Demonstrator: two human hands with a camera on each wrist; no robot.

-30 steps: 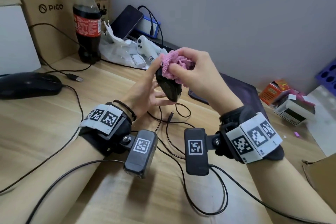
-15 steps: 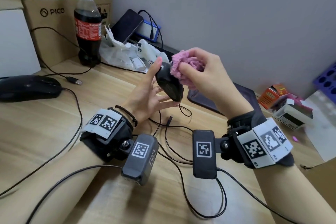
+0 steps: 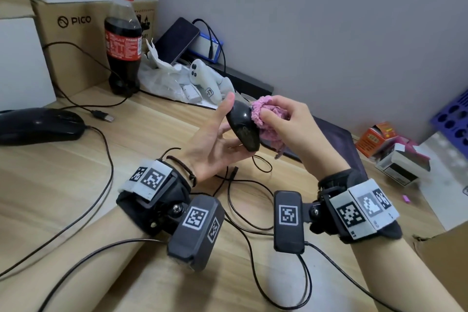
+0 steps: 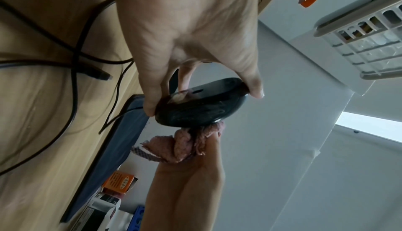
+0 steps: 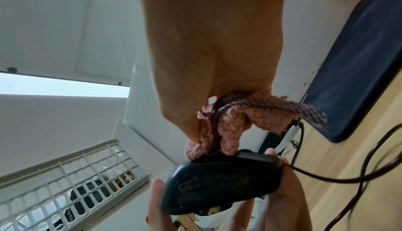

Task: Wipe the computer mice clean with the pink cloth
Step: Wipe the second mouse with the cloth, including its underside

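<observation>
Above the pale wooden desk [image 3: 63,180], in front of the dark rectangular mouse pad [image 3: 336,139], we hold the small glossy black wired mouse [image 3: 243,126] in our left hand [image 3: 210,144], thumb at its upper end and fingertips curled under the lower end. Our right hand [image 3: 288,129] grips the bunched pink knitted cloth [image 3: 266,119], fingers closed around it, and presses it against the mouse's far flank. Compared with a second ago, the cloth has slid from the top of the mouse down its right side, and the left hand has rolled the mouse so more of its shiny back faces us — we judge the top is done and the side is now being worked. The wrist views show dust specks on the mouse's textured edge, so wiping likely isn't finished. The larger matte black mouse [image 3: 38,124] sits far left of the pad — untouched, by the look of it, and waiting its turn.
</observation>
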